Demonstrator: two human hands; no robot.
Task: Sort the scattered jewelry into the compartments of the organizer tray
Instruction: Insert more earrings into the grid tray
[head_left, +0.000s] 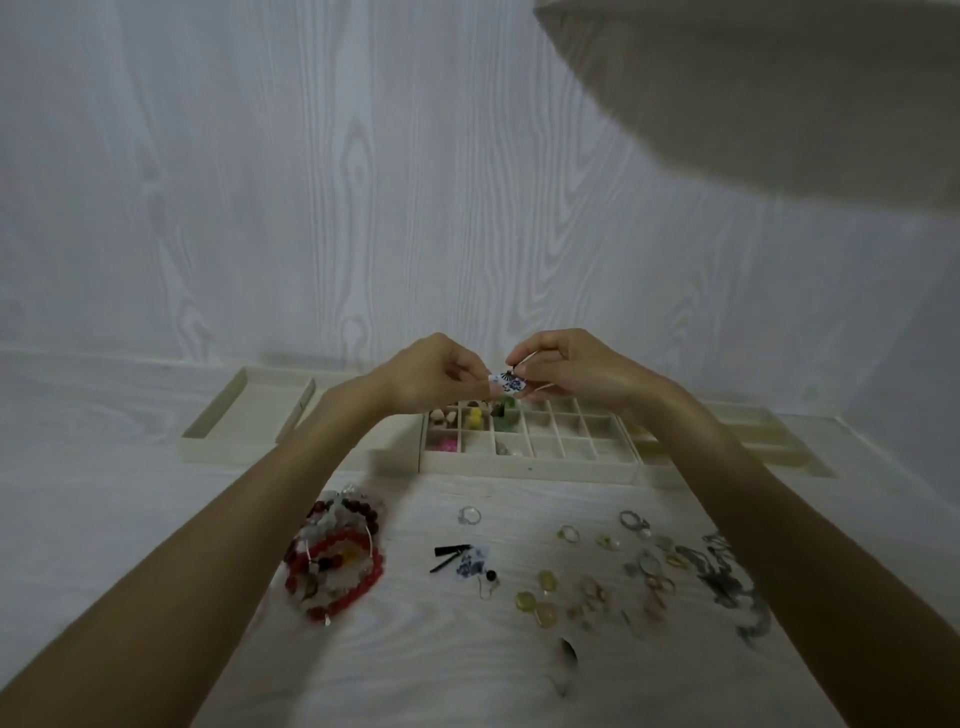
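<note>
The likeliest slip here is the blue-and-white fan-shaped earring (506, 385) dropping out of the pinch: it is small, held only at its edges, and it hangs in the air above the organizer tray (527, 469), so a loosened fingertip could send it into the wrong compartment, among the yellow and pink pieces already filed at the tray's left end, or onto the table (156, 467). Its thin hook could also snag or bend if the 2 hands pull apart unevenly. A matching blue-and-white earring (470, 563) lies on the table near the beaded bracelets (335, 558), so the pair could end up split between cells. Both forearms reach forward and converge over the tray's rear edge. The left hand (434, 374) has its fingers curled, thumb and fingertip pinching the fan's lower left edge. The right hand (569, 366) is likewise curled, its fingertips nipping the dark top of the earring. Rings (631, 519) and chains (727, 577) remain unsorted on the right.
</note>
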